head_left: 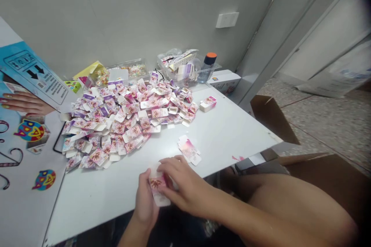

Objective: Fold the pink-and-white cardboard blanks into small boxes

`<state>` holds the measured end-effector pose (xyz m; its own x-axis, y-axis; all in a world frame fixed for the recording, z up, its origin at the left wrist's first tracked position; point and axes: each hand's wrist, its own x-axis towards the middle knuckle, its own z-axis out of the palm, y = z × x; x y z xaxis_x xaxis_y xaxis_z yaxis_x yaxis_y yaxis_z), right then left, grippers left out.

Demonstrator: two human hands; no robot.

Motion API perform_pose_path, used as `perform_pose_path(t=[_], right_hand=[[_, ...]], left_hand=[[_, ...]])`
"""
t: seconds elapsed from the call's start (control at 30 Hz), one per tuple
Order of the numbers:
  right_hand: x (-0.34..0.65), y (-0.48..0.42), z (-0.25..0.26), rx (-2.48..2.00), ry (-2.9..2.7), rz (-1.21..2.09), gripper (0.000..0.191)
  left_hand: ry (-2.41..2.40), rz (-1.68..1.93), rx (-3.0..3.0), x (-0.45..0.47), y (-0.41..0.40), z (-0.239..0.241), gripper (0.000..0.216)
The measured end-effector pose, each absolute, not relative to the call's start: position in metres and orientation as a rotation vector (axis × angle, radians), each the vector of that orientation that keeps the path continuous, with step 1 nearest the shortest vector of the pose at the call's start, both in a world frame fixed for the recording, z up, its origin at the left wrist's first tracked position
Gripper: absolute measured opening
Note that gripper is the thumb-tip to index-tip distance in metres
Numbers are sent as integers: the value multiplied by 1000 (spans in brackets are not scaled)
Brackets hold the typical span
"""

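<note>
Both hands are meeting at the near edge of a white desk (232,135), closing together on one carton (158,189). The left hand (146,200) is gripping the carton from the left side with its thumb lying on the printed face. The right hand (182,187) is reaching across from the right, fingers curled over the carton's top and right edge. The carton is small, white and pink with a flower print, and one white flap is sticking out toward the near edge.

Just beyond the right hand, a few flat blanks (189,149) of the same print are lying loose. Further back and to the left, a big pile of blanks (116,123) is spreading across the desk. One folded box (208,103) is sitting alone to the right of the pile. Against the far wall, a clear tub (185,73) is holding papers, and a bottle (208,65) with an orange cap is standing beside it. On the floor to the right, a brown cardboard box (275,119) is standing open.
</note>
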<state>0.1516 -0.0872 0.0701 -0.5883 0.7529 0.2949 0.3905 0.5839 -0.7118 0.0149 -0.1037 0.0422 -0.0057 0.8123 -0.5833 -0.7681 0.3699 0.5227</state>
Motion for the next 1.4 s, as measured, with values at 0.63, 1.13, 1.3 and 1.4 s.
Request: perform_pose_path(t=[0.63,1.13,1.3,1.4], right_hand=[[147,-88,66,-826,-2080,719,21],[148,-82,68,-1092,-1568,1386,12],[148,-86,64,-938,-1800,985,16],[148,-86,64,-832,-1898,854,16]], left_hand=[[963,1175,158,27,-113,51,42],[983,1025,295,32,-108,49,67],[976,995,313,31,-105,49,67],[913,973,370,30,-104,49,64]])
